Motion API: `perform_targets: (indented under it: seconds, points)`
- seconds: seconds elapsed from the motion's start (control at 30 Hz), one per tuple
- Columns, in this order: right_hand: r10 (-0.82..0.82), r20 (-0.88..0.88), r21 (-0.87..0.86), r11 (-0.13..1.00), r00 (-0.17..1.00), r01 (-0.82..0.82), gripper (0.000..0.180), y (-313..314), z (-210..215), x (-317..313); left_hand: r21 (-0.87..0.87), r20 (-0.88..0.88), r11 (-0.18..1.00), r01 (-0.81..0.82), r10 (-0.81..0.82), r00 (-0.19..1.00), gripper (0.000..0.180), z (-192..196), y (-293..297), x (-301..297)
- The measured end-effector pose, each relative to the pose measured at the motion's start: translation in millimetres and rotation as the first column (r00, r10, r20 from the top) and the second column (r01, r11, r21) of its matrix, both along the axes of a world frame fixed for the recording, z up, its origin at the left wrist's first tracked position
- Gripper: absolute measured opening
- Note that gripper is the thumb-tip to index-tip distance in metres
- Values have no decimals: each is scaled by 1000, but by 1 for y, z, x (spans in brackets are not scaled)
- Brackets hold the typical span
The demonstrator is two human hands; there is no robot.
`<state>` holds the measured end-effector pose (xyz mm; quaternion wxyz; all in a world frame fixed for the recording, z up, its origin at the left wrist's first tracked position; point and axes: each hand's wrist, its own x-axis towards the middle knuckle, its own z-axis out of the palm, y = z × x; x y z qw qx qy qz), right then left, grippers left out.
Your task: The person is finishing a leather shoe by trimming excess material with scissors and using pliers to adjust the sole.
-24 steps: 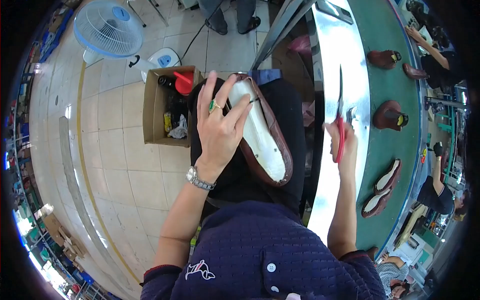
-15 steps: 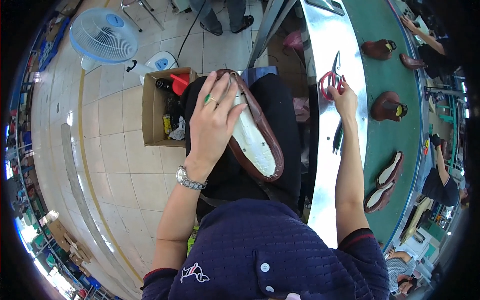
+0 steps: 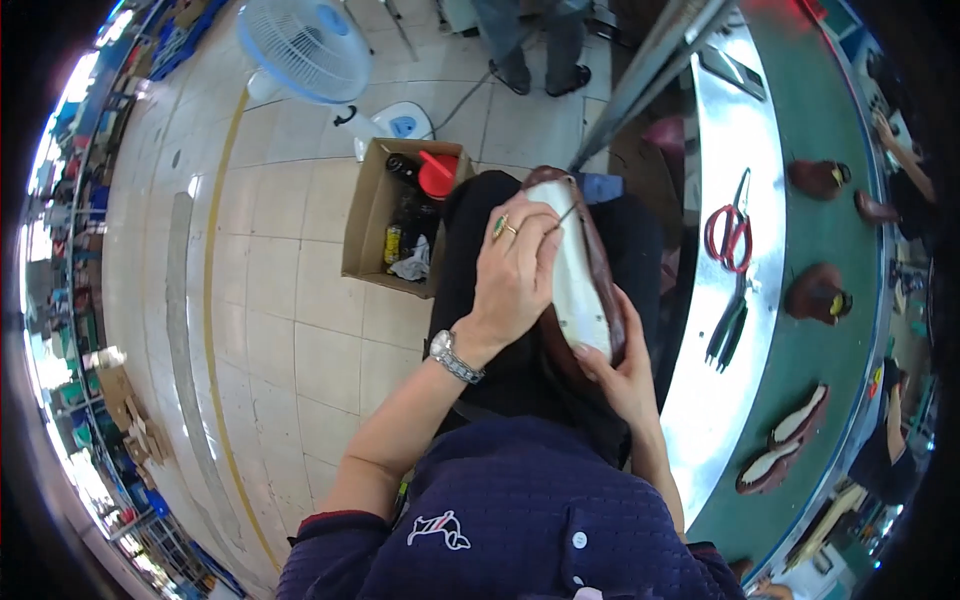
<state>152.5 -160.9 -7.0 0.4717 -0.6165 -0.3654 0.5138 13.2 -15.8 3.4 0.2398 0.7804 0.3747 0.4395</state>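
Observation:
A brown leather shoe without an outsole lies bottom up across my lap, its pale insole facing me. My left hand rests along the shoe's left side, fingers curled together near the toe end. At its fingertips shows a thin dark strand, apparently pinched there. My right hand wraps the lower end of the shoe, thumb on the insole and fingers along the right side. Red-handled scissors lie on the metal table to my right, beside dark-handled pliers; neither hand touches them.
The metal tabletop borders a green conveyor belt carrying several brown shoes. A cardboard box with a red container stands left of my knees. Behind it is a fan; a person's legs stand ahead.
My right hand has let go of the scissors on the table and come over to hold the shoe. My left fingers have drawn together near the toe end. The whole view has shifted.

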Motion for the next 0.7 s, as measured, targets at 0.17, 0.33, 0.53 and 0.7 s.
perform_targets:
  seconds: [0.17,0.33,0.53,0.7]
  points:
    - [48,28,-40,998,998,-47,81,6,0,18,11,283,996,93,-92,955,8,76,-21,-13]
    - [-52,342,-224,965,938,135,80,4,4,61,114,204,955,-275,248,947,13,104,49,-85]
    - [-335,366,-78,919,868,387,68,27,3,93,65,-269,942,-328,333,904,19,-44,112,-152]
    - [-507,109,109,861,855,496,55,47,-24,108,205,-720,863,-461,452,526,36,-132,138,-243]
